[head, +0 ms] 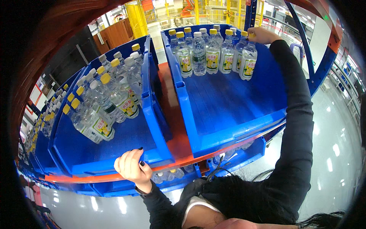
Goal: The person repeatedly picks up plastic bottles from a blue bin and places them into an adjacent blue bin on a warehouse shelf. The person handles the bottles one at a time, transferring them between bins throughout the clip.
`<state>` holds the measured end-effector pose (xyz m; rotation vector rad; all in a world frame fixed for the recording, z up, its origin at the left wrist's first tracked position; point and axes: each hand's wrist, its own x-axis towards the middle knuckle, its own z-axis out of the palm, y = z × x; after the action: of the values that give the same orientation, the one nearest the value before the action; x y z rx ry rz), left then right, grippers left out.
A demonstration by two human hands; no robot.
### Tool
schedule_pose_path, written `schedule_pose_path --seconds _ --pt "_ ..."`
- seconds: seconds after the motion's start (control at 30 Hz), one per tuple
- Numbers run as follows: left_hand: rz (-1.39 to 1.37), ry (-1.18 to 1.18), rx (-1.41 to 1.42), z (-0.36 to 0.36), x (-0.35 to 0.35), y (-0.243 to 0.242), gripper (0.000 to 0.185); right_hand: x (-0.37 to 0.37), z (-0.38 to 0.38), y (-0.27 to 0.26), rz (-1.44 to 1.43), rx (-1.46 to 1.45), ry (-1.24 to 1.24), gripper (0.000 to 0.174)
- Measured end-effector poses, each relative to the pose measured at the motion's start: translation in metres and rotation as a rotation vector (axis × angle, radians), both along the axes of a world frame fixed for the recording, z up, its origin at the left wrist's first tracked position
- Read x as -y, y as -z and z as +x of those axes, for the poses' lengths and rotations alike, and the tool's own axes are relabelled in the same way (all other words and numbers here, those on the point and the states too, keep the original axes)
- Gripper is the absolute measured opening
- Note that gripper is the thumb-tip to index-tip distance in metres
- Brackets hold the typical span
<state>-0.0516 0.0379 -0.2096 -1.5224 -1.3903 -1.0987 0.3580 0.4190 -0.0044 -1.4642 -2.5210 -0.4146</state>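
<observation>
My right hand (pixel 261 35) is at the back of the right blue plastic bin (pixel 234 131), its fingers closed on the yellow cap of a clear plastic bottle (pixel 248 61). That bottle stands upright at the right end of rows of bottles with yellow or white caps, several bearing a yellow-and-green label. Near the front lip of the neighbouring blue bin (pixel 114 166), my left hand (pixel 133 166) has its fingers curled with nothing visible in them; whether it touches the lip is hard to tell. Inside that bin, more clear bottles (pixel 128 103) stand or lean together.
Both bins sit on an orange shelf beam (pixel 177 120). Further bins of bottles (pixel 47 123) run off to the left, and a lower shelf holds bins with bottles (pixel 168 176). A blue rack upright (pixel 323 68) rises at the right. Yellow fencing (pixel 197 13) stands behind.
</observation>
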Motion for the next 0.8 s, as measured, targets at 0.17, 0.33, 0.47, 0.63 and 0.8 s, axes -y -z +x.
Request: schedule_pose_path --seconds 0.17,0.33,0.47,0.63,0.8 --pt "-0.002 -0.01 0.021 0.001 0.0 0.001 0.027 -0.037 0.013 0.019 -0.006 0.04 0.085 0.043" --pt "0.0 -0.018 0.053 0.002 0.0 0.001 0.023 -0.05 0.023 0.021 -0.088 -0.046 0.14 0.043" --pt "-0.004 -0.004 0.055 0.003 0.001 -0.002 0.022 -0.054 0.024 0.021 -0.11 0.046 0.173 0.046" --pt "-0.042 -0.006 0.057 0.004 0.002 -0.005 0.022 -0.046 -0.012 0.002 0.018 0.174 0.352 0.057" --pt "-0.097 0.035 0.092 0.003 0.005 -0.007 0.023 0.0 -0.124 -0.055 0.224 -0.048 -0.131 0.055"
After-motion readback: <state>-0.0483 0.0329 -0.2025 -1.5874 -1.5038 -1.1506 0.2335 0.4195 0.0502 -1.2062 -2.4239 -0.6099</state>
